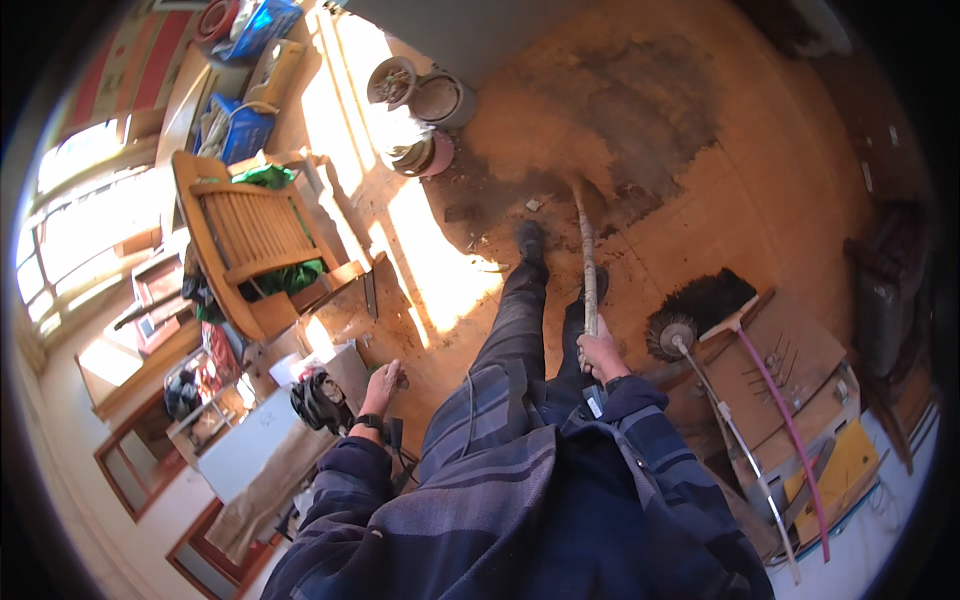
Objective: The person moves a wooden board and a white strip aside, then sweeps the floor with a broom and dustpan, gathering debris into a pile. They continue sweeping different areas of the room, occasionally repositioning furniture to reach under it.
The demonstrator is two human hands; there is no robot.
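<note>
My right hand [600,355] is closed around the upper end of a broom's long, pale stick handle [587,255]. The handle runs away from me to a broad tan broom head [544,142], which rests on the floor beside a dark, dirty patch [645,112]. The head's colour blends with the floor, so its outline is hard to trace. My left hand [385,384] hangs to the side with its fingers loosely bent and nothing visible in it. Nearest to it is a black plastic bag [319,397] by a box. A small pale scrap [533,205] lies ahead of my shoe [531,240].
Several buckets [452,101] stand ahead beside a grey panel [457,30]. At left are a wooden slatted chair [255,232] and a blue basket [236,131]. To the right, a round brush [673,336], a black-bristled broom [709,296] and a pink pole [780,420] lean near boards [802,360].
</note>
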